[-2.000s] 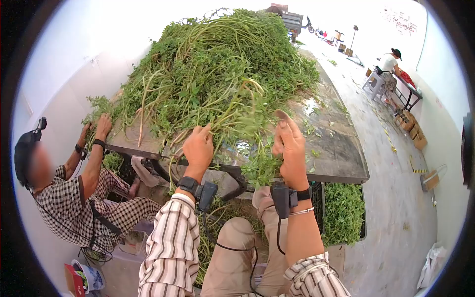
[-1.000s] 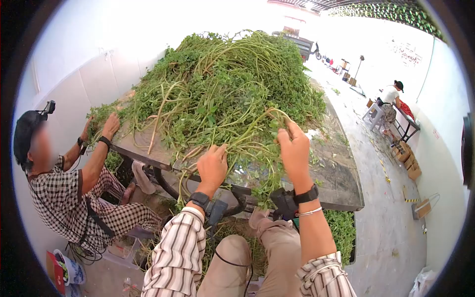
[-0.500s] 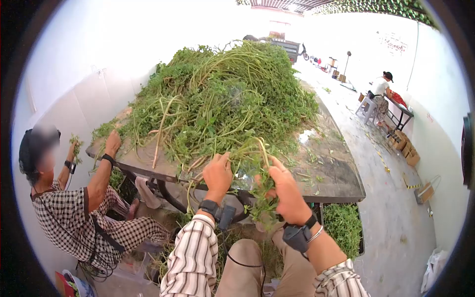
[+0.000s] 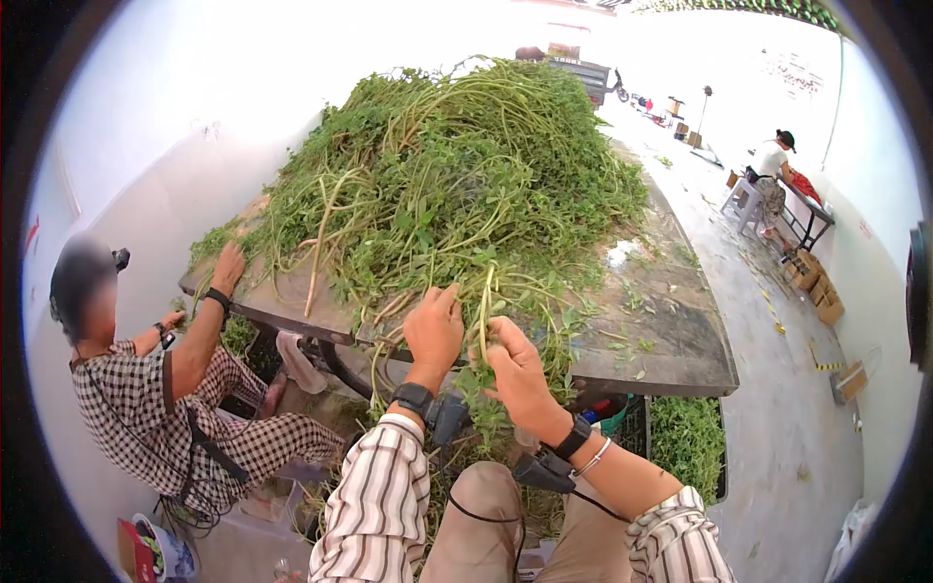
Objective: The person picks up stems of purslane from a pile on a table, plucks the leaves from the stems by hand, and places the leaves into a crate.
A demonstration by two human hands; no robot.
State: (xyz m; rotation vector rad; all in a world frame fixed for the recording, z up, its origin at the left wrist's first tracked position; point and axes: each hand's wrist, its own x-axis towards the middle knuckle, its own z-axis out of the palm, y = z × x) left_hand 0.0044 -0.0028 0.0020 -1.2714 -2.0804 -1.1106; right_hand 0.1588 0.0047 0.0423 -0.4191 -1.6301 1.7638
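We see the left hand (image 4: 434, 330) at the near edge of the table (image 4: 671, 311), thumb and fingertips pinched together on a bunch of green stems (image 4: 486, 301). The right hand (image 4: 520, 374) is just beside it on the right, a little nearer, its thumb and fingers closed on the same stems. Gripped by both hands, the bunch seems kept steady and apart from the heap of leafy greens (image 4: 457, 165) behind it. We judge that the heap sits on the tabletop so that people along the near edge can reach it; a co-worker (image 4: 146, 418) on the left rests one hand at its left edge.

As for containers, we see a black crate (image 4: 638, 428) below the right part of the table, filled with cut greens (image 4: 688, 437), probably put there to be within easy reach while leaving the tabletop to the heap. More greens (image 4: 236, 335) show under the left part, in front of the co-worker, but we cannot tell clearly what holds them. At the near left, a blue-and-white bucket (image 4: 185, 556) holds something green, with a red box (image 4: 134, 549) against it. On the far right, cardboard boxes (image 4: 826, 301) stand on the floor, their contents hidden from us
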